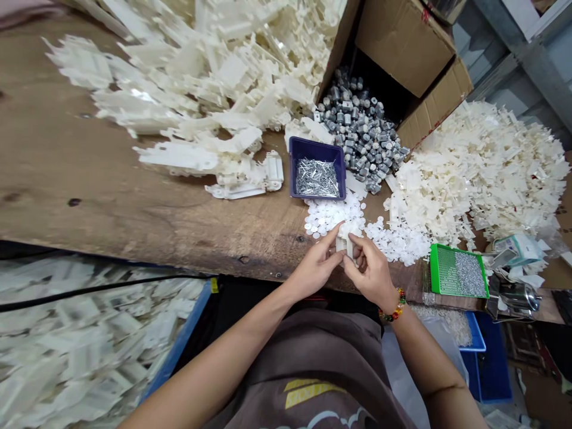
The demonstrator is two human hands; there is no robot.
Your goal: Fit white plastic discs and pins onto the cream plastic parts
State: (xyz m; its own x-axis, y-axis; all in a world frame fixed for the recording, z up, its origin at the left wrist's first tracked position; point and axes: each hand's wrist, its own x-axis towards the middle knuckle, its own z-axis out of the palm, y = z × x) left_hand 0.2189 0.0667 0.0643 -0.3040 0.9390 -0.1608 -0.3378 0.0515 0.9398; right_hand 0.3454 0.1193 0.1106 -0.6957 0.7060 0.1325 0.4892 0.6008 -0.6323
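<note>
Between my two hands, over the front edge of the wooden bench, is a small white plastic part (345, 239). My left hand (315, 265) pinches it from the left, thumb and fingers closed on its side. From the right my right hand (370, 269) grips the same part, fingers curled; a beaded bracelet is on that wrist. Fingertips hide some of the part's shape. Just beyond the hands lie small white plastic discs (333, 215), with another patch of them to the right. Behind the discs stands a dark purple bin (295, 170) of thin metal pins.
Long cream plastic pieces (187, 71) heap across the back left. Small grey motors (357, 128) spill from a cardboard box (404, 44). Smaller cream parts (482, 161) pile at the right. A green tray (435, 271) of tiny metal pieces sits near a metal machine (518, 298).
</note>
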